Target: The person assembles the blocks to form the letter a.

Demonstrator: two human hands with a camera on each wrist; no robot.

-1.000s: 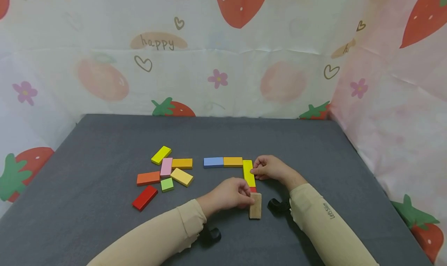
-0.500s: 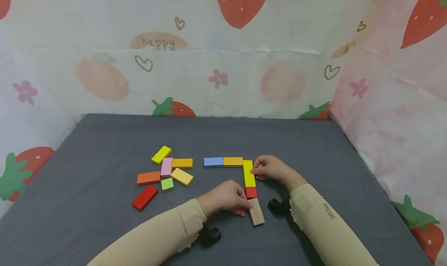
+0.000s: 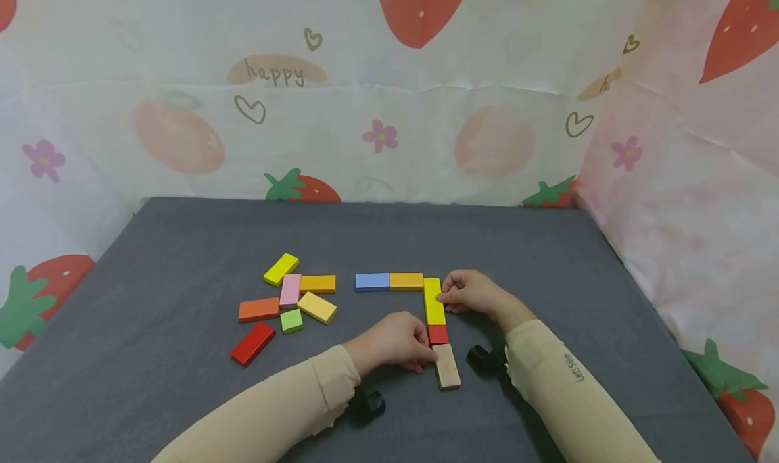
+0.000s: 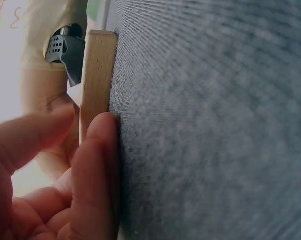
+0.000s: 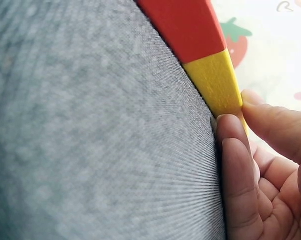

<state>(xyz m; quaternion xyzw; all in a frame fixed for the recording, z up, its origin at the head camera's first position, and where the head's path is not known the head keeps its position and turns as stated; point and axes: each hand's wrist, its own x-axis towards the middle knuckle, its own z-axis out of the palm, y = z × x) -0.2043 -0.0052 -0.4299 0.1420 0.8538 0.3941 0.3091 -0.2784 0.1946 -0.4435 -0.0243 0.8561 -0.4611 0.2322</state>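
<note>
My left hand (image 3: 394, 341) holds the upper left edge of a plain wooden block (image 3: 447, 368), thumb at its top and fingers along its side. Lying flat and slightly slanted, the block touches or nearly touches the small red block (image 3: 437, 334) above it. My right hand (image 3: 481, 295) pinches the right edge of a yellow block (image 3: 433, 311); the right wrist view shows the thumb (image 5: 273, 122) at its upper edge and fingers (image 5: 238, 180) against its side. Yellow meets red end to end. From yellow's top, an orange block (image 3: 406, 282) and a blue block (image 3: 372, 282) run left.
Left of the row lies a loose group: a yellow block (image 3: 281, 269), pink block (image 3: 290, 290), orange block (image 3: 318, 284), pale yellow block (image 3: 317, 307), green block (image 3: 291, 321), orange-red block (image 3: 258, 309) and red block (image 3: 252, 343). Grey cloth (image 3: 365, 233) covers the table.
The wooden block has shifted toward me and turned to a slant, uncovering more of the small red block, then moved slightly back up. My left hand moved with it; my right hand stayed.
</note>
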